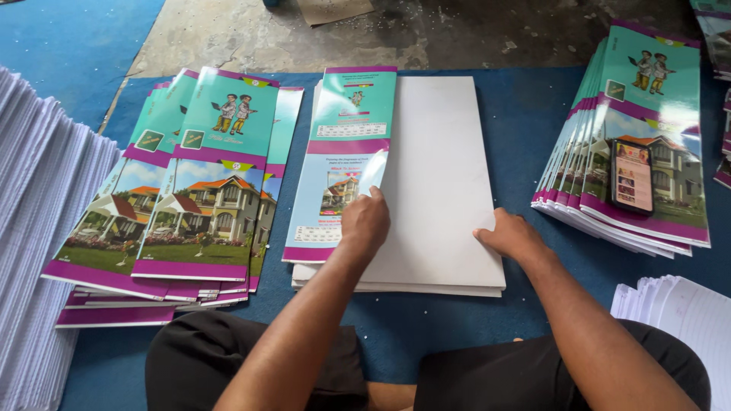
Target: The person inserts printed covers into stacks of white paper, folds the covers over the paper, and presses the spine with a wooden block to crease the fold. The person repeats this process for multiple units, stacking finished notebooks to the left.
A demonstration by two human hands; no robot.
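The cover sheet (344,164) in the middle is teal on its far part, pale blue nearer, crossed and edged by purple bands, with a small picture of a house. The sheet stack (442,175) under it is plain white. The left pile of covers (194,190) is teal with purple bands, cartoon figures, an orange-roofed house and green lawn. The right pile (647,129) shows the same colours. The mat (533,106) is deep blue, the floor (396,34) mottled grey-brown.
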